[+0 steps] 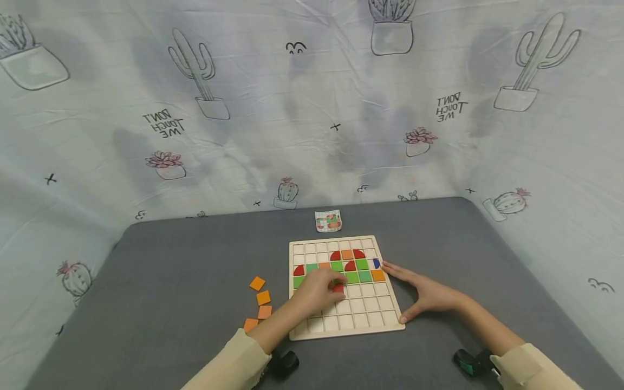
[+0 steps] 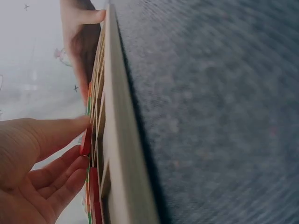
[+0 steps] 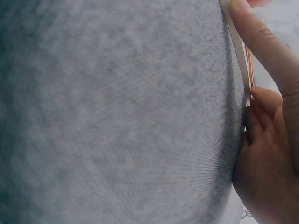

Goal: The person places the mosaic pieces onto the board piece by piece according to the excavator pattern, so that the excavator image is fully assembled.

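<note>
A square wooden grid board [image 1: 347, 323] lies on the table with coloured tiles in its upper and middle cells. My left hand [image 1: 316, 292] reaches over the board and hides several cells. In the left wrist view, its thumb and fingers pinch a red tile [image 2: 86, 142] tilted at the board's surface; its full shape is hidden. Another red tile [image 2: 94, 182] sits in the board nearby. My right hand [image 1: 434, 292] rests spread along the board's right edge, with its thumb at the lower right corner and its fingers beside a blue-and-white tile [image 1: 376, 264].
Several loose orange tiles [image 1: 263, 297] lie left of the board, partly beside the left forearm. A small pattern card [image 1: 328, 221] lies behind the board. The grey table [image 1: 195, 271] meets a cactus-print cloth [image 1: 273, 135] at its back and sides.
</note>
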The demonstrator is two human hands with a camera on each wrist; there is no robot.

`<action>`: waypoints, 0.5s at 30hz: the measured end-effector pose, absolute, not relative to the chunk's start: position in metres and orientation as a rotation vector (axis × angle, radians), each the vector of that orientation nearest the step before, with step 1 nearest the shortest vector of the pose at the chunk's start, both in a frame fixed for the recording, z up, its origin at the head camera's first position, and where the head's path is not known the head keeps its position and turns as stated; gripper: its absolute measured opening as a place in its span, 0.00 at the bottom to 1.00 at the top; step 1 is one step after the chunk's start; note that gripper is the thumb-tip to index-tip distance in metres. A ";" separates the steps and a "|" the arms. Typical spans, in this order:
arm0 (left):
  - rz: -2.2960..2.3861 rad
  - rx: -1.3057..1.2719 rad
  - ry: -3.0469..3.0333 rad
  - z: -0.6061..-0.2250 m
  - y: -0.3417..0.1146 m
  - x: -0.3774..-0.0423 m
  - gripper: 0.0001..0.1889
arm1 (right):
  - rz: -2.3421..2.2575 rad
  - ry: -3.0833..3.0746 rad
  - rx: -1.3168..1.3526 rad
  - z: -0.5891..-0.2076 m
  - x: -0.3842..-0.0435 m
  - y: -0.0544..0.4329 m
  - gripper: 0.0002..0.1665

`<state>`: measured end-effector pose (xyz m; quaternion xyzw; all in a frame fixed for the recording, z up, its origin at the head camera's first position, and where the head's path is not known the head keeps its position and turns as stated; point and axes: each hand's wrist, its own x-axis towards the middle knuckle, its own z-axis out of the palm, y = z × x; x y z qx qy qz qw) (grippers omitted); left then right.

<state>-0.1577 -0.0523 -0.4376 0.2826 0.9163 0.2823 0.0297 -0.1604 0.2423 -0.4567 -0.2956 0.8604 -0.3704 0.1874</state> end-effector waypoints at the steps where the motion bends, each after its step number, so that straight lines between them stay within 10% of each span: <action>1: 0.876 0.870 2.822 -0.438 -0.052 -0.158 0.13 | -1.045 2.420 -0.835 -0.456 -0.160 0.242 0.66; 15: 1.034 0.822 2.797 -0.439 -0.045 -0.151 0.07 | -1.046 2.423 -0.842 -0.458 -0.161 0.242 0.66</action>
